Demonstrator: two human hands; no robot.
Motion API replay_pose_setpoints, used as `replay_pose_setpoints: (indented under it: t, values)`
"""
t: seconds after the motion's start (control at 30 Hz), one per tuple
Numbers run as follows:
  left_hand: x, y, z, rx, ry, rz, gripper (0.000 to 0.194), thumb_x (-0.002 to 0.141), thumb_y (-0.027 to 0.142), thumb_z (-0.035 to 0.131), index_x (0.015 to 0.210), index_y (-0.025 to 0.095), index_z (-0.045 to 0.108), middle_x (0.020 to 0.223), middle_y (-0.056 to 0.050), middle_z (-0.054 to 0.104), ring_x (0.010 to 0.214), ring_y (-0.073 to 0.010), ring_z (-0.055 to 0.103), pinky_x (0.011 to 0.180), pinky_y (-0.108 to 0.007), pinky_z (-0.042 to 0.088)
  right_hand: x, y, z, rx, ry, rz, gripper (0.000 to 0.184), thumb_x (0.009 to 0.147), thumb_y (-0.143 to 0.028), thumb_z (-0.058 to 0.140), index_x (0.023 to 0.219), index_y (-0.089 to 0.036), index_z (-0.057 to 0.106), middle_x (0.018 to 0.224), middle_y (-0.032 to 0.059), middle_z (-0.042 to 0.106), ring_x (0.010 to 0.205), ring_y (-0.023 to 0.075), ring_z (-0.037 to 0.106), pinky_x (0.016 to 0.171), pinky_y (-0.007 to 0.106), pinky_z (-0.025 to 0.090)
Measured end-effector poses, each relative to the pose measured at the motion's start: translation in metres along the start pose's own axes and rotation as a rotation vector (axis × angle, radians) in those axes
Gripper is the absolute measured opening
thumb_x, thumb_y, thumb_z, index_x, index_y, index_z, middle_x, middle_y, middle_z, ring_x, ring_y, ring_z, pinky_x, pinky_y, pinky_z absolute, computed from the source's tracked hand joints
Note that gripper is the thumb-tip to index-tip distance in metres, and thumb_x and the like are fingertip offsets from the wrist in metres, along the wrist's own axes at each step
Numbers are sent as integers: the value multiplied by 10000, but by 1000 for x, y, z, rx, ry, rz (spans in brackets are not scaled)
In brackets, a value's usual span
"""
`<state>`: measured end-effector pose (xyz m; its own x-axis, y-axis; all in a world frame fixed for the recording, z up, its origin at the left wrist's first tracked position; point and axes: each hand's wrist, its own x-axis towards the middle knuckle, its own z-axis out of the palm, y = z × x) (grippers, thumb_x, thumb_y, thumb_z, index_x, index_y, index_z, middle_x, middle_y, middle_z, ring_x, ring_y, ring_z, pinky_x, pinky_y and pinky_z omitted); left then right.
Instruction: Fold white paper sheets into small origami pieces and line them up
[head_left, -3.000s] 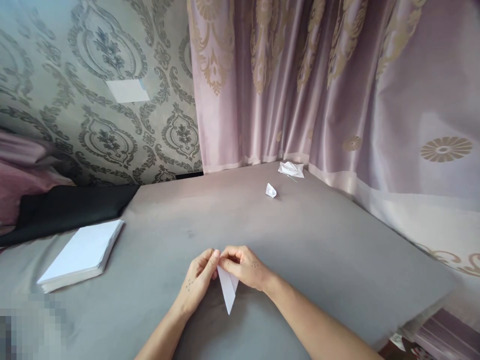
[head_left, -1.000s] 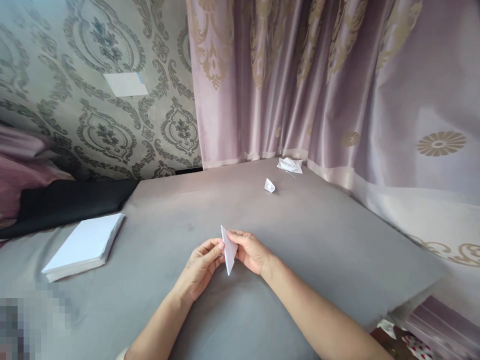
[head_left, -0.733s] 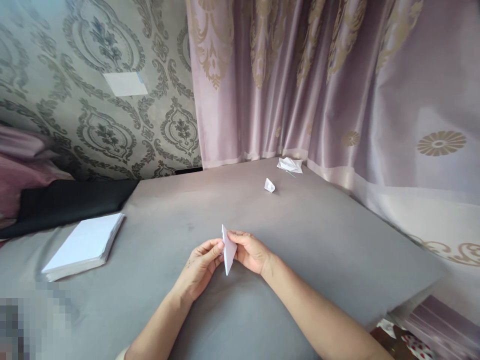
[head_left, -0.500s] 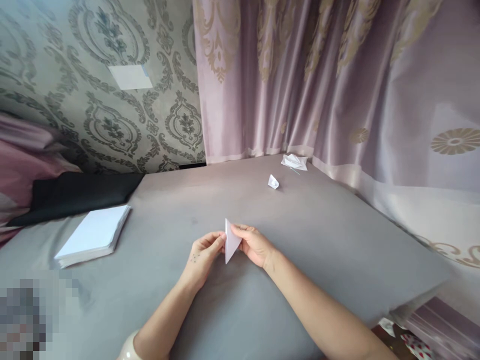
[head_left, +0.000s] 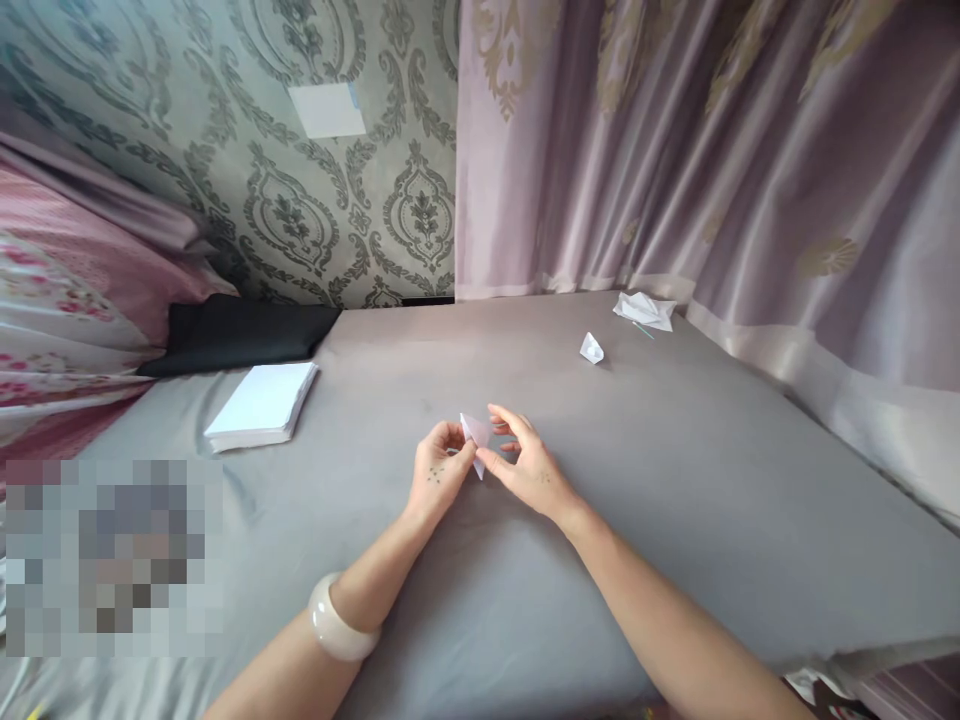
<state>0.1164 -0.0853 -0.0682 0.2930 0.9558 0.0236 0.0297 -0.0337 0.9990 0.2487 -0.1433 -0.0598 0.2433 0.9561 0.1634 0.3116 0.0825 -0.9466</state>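
A small folded piece of white paper (head_left: 475,430) is held up over the middle of the grey-covered surface, its pointed ends showing above and below my fingers. My left hand (head_left: 441,468) pinches it from the left side. On the other side, my right hand (head_left: 531,465) has its fingers spread and lifted, with the thumb at the paper's lower edge; whether the thumb presses on it is hard to tell. A white bangle (head_left: 337,620) sits on my left forearm.
Left of my hands lies a stack of white paper (head_left: 262,400), with a black cloth (head_left: 247,335) behind it. A small folded paper boat (head_left: 592,348) stands further back, near more folded white paper (head_left: 643,310) and a thin stick (head_left: 643,330). Curtains (head_left: 570,150) border the right side.
My right hand has loosened its pinch and opened its fingers beside the paper. The paper has tilted in my left hand. The view has swung left, so everything appears further right.
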Motion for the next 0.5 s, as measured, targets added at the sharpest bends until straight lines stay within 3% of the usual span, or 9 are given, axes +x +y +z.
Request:
replay_pose_setpoints:
  t: [0.1,0.27,0.5]
  values:
    - [-2,-2,0,43,12,43,78,754,213,575,806,156,566,740,1,606,643,-107,541,611,-218,426,-5,3,6,-139,-30,-138,667,763,-205,631,1383,-269,395,1325,101,471,1211,228,486,935,380,484]
    - [-13,5,8,209,15,118,50,780,221,550,788,172,543,694,28,576,616,-101,526,600,-216,422,-9,6,16,-280,56,-246,580,814,-108,499,1372,-215,382,1329,143,460,1260,255,454,987,443,478]
    - [-13,7,9,283,68,167,25,780,203,541,781,178,540,690,37,569,612,-97,524,610,-216,429,-7,7,13,-267,43,-323,529,825,-87,492,1333,-211,413,1314,142,480,1225,241,498,949,400,525]
